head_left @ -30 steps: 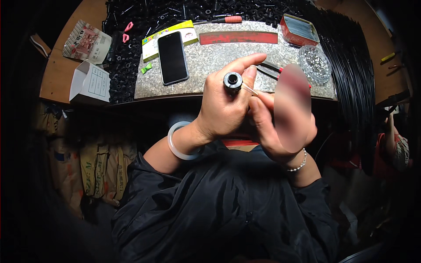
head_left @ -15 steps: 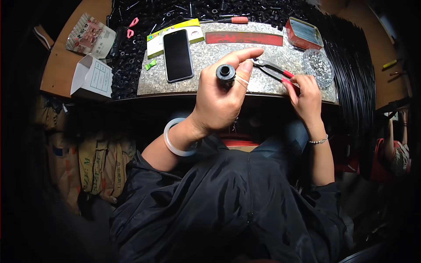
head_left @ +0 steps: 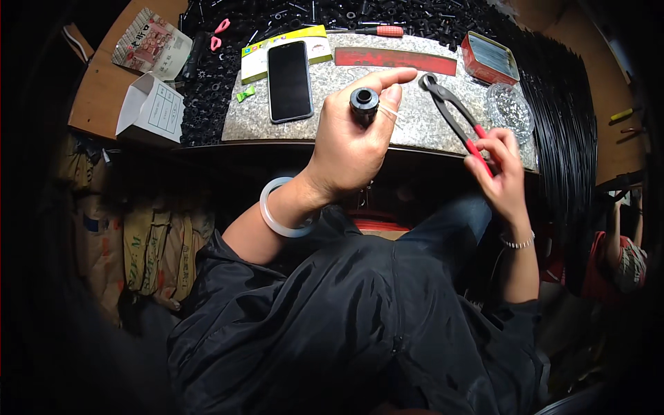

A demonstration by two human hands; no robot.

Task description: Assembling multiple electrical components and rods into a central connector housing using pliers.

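My left hand (head_left: pixel 347 142) is closed around a black hollow tube-shaped part (head_left: pixel 364 101), whose round open end faces up. A thin whitish strand or tie (head_left: pixel 389 111) shows beside the thumb, and the index finger stretches out to the right. My right hand (head_left: pixel 503 173) grips end-cutting pincers (head_left: pixel 451 111) by their red handles. Their dark rounded head lies over the stone slab, just right of my left fingertips and apart from them. The lower part of the black piece is hidden in my palm.
Around the speckled stone slab (head_left: pixel 242 123) are a phone (head_left: pixel 289 83), a yellow-white box (head_left: pixel 254 63), a red strip (head_left: pixel 394 61), a red tin (head_left: pixel 490 58) and a clear dish of small bits (head_left: pixel 510 111). Black parts (head_left: pixel 387 14) pile behind; black strands (head_left: pixel 564 117) hang at right.
My right hand has drawn the pincers back to the right and toward me, so their head no longer meets my left fingers. My left hand keeps its hold; the whole view has shifted slightly.
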